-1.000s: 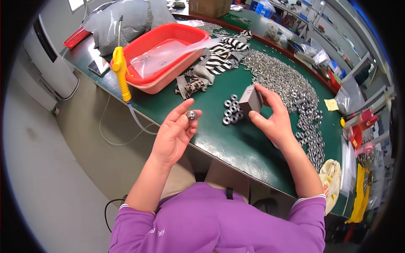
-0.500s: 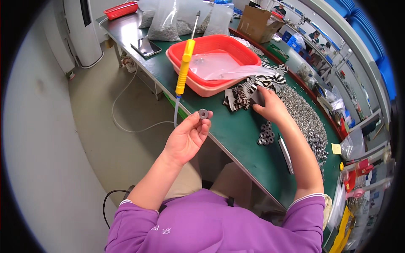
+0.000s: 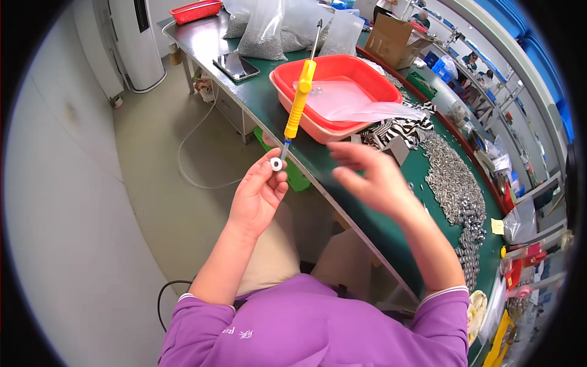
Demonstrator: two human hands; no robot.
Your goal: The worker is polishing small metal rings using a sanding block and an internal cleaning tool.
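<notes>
Between the thumb and fingers of my left hand (image 3: 260, 192) is a small metal ring (image 3: 276, 164) with a round hole, its face catching the light. My right hand (image 3: 376, 180), smeared by motion, hangs over the table edge with fingers apart and nothing visible in it. Just beyond the left hand, a yellow air blow gun (image 3: 298, 107) stands nozzle up, its hose running down behind the fingers. A grey block (image 3: 397, 150) sits beside a black-and-white striped cloth (image 3: 403, 129), past the right hand.
A red basin (image 3: 391, 92) with a plastic sheet stands on the green table (image 3: 260, 101). Small metal parts (image 3: 452, 177) lie heaped along the right side. Filled clear bags (image 3: 263, 37), a phone (image 3: 235, 66) and a cardboard box (image 3: 391, 40) are farther back.
My right hand has let go of the grey block by the striped cloth and moved left and nearer. The ring in my left hand has turned and looks brighter. The view has shifted slightly.
</notes>
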